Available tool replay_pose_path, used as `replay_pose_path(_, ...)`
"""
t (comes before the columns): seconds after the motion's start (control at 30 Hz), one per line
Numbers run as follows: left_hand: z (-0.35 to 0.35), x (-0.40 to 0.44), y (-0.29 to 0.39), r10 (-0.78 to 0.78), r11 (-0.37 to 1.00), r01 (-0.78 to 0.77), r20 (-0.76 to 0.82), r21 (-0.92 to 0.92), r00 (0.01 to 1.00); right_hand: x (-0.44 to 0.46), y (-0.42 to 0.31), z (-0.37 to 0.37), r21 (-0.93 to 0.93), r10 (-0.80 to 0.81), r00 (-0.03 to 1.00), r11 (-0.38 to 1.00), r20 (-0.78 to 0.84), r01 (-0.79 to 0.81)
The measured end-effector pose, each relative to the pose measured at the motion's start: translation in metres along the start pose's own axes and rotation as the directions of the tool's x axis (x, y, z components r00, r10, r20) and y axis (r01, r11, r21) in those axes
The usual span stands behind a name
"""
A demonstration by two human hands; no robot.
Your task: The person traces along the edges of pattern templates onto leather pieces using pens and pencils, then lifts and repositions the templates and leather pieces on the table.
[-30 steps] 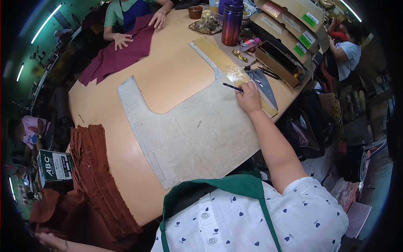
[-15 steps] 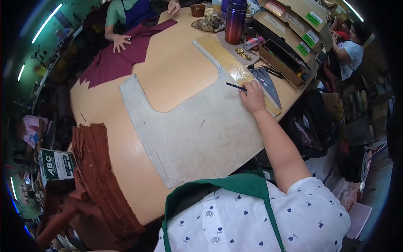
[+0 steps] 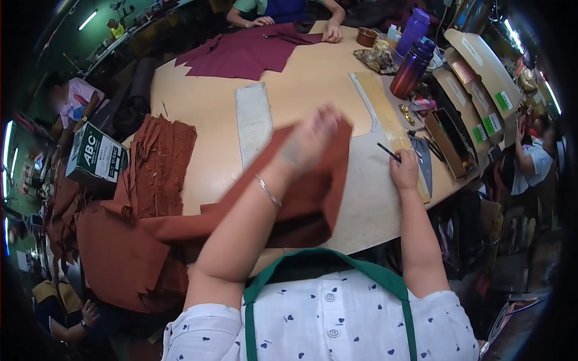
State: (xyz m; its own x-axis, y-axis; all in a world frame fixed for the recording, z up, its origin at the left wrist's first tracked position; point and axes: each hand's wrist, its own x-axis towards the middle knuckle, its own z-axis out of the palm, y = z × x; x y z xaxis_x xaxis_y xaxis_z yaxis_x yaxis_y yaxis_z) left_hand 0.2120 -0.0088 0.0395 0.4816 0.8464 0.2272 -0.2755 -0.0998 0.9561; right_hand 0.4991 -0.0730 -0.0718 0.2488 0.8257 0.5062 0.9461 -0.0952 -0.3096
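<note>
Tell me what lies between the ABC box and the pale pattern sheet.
In the head view, a stack of rust-brown fabric, then a bare stretch of tabletop.

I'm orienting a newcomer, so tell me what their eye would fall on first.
Likely the rust-brown sheet over part of the pale pattern piece, at the blurred left hand. Next come the maroon material spread at the table's far side and the blue-to-red bottle standing at far right.

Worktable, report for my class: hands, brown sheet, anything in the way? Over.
Left hand blurred at rust-brown sheet, grip unclear. Right hand holding dark writing tool. Rust-brown sheet partly covers pale flat piece.
</note>
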Motion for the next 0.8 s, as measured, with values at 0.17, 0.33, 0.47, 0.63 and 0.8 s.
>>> replay_pose_path(0.17,-0.029,-0.108,-0.021,-0.052,0.502,-0.064,0.104,0.862,0.993,-0.018,-0.002,-0.041,0.193,0.217,0.962,0.950,0.164,-0.247)
replay_pose_path(0.33,-0.054,-0.209,0.027,0.001,0.046,-0.214,0.215,0.976,0.977,-0.043,-0.083,-0.079,0.415,0.044,0.905,0.879,0.423,-0.236)
replay_pose_path(0.47,-0.058,-0.232,0.027,-0.141,0.017,-0.140,0.141,0.990,0.980,-0.049,-0.132,-0.062,0.417,-0.055,0.922,0.901,0.383,-0.119)
replay_pose_path(0.63,-0.042,-0.211,0.003,-0.248,0.008,-0.152,0.149,0.988,0.957,-0.033,-0.111,-0.038,0.579,0.045,0.844,0.709,0.534,-0.404)
replay_pose_path(0.8,-0.031,-0.191,-0.032,-0.324,0.190,-0.002,0.064,0.982,0.944,0.039,-0.046,-0.114,0.932,0.354,0.925,0.270,0.136,-0.241)
